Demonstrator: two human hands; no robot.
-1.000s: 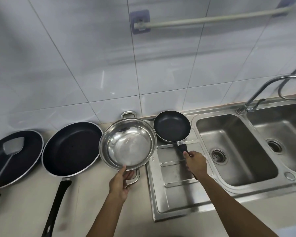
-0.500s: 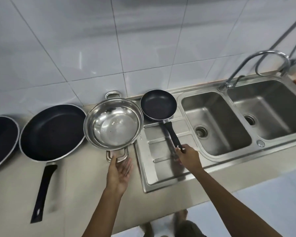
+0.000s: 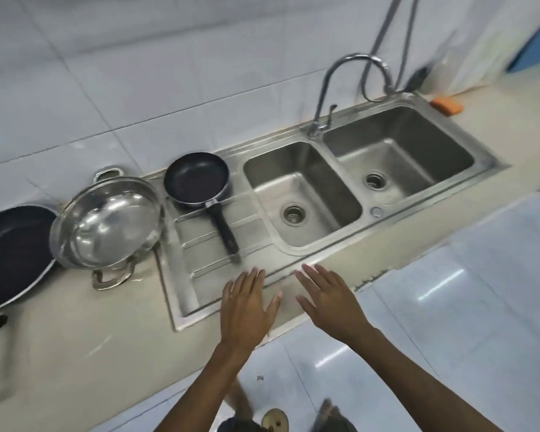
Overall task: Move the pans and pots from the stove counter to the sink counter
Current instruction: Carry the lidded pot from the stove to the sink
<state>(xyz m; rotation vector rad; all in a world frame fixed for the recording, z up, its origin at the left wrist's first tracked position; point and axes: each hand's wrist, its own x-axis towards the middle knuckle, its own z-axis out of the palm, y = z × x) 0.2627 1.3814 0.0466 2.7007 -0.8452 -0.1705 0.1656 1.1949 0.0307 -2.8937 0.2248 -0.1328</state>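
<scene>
Nearest the camera, both forearms extend over the white tiled floor [image 3: 468, 275] toward the counter edge. The left hand [image 3: 247, 310] and right hand [image 3: 331, 302] are flat, fingers spread, palms down, holding nothing; they hover side by side above the front lip of the beige counter [image 3: 85, 347], touching no cookware.

Just beyond the left hand lies the ribbed steel drainboard [image 3: 200, 260] of the sink unit. The small black frying pan [image 3: 197, 177] sits at the drainboard's rear, its black handle [image 3: 223, 227] running toward the hands and ending short of them. Left of the drainboard, the steel two-handled pot [image 3: 106, 219] rests on the counter, its rim overlapping the drainboard's edge. The large black frying pan [image 3: 10, 251] lies further left, cut off by the frame edge, its rim against the pot.

Right of the drainboard are two empty basins [image 3: 303, 191], with the curved faucet [image 3: 340, 85] behind them. An orange sponge [image 3: 446, 105] lies at the far right corner, by the tiled wall [image 3: 138, 73].
</scene>
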